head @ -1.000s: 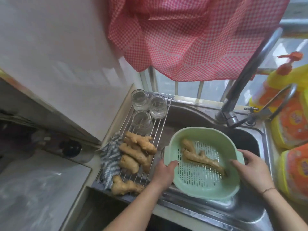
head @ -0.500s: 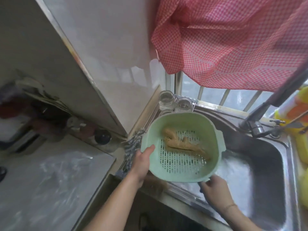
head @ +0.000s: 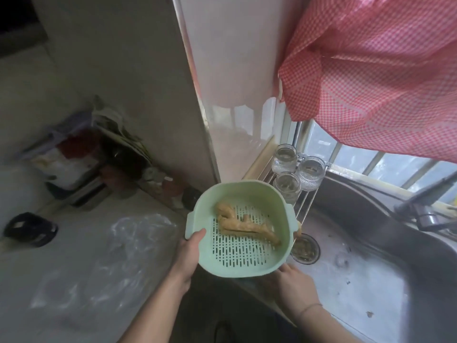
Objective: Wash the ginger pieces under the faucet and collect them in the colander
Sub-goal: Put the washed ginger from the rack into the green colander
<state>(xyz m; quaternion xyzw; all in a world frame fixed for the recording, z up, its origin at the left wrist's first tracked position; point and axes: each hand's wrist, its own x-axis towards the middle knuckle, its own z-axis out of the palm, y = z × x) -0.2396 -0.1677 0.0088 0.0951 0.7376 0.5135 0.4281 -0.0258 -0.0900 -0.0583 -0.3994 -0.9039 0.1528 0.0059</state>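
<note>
Step in hand, as judged: the collecting vessel is being carried, not filled; the green colander (head: pixel 241 233) is held clear of any surface, over the seam where the sink's (head: pixel 358 288) left rim meets the worktop (head: pixel 81 280), tilted so its slotted floor faces the camera.

Left hand (head: pixel 189 258): thumb hooked over the colander's near-left rim, fingers out of sight beneath; it grips the rim. Right hand (head: pixel 294 288): tucked under the near-right corner of the colander, supporting it; whether those fingers curl round the wall cannot be told.

Contents: ginger pieces (head: pixel 243 225) lie on the slotted floor (two knobby pieces by appearance, overlapping, so the count is uncertain); the larger piece has its long axis running from the colander's far-left towards its near-right corner, the thick lobed end at the far-left, the thin end pointing near-right and resting against the wall.

A further scrap of ginger shows just past the colander's right handle, on the wire rack (head: pixel 305 201) at the sink's left edge; three glass jars (head: pixel 298 173) stand at the rack's far end.

Next move, as judged: set the colander down level on a firm surface, freeing a hand; keep the tilt shallow, since the ginger already leans on the lower wall.
</note>
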